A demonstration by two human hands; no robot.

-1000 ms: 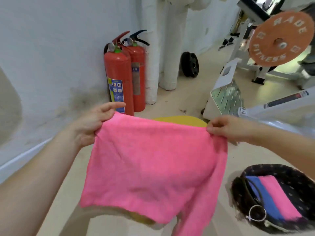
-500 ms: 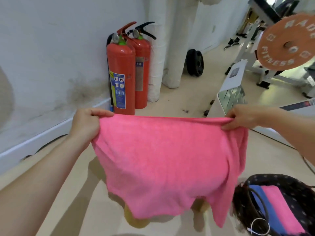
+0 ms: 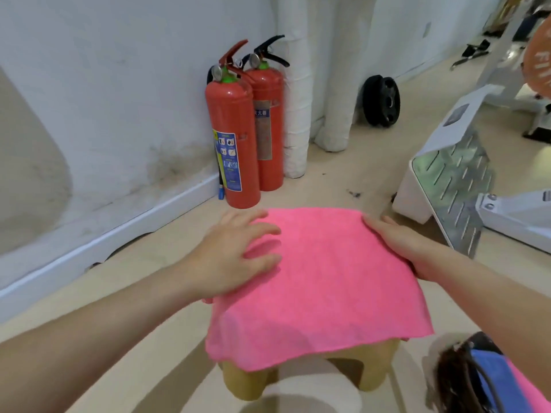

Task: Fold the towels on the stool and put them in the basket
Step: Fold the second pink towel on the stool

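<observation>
A pink towel [image 3: 325,290] lies spread flat over a low yellow stool [image 3: 377,371], hiding the seat; only the legs show below its front edge. My left hand [image 3: 235,257] presses flat on the towel's left side with fingers spread. Along the towel's right edge my right hand [image 3: 402,242] rests with fingers straight. At the lower right corner a dark basket [image 3: 453,380] holds a folded blue towel [image 3: 495,380] and a folded pink towel [image 3: 533,397].
Two red fire extinguishers [image 3: 235,135] stand against the white wall behind the stool, beside wrapped white pipes [image 3: 295,108]. A black weight plate [image 3: 383,101] leans on the wall. A white machine with a metal footplate [image 3: 450,180] sits right of the stool.
The towel was held up in the air by its top corners; now it lies on the stool and both hands have let go and lie flat on it.
</observation>
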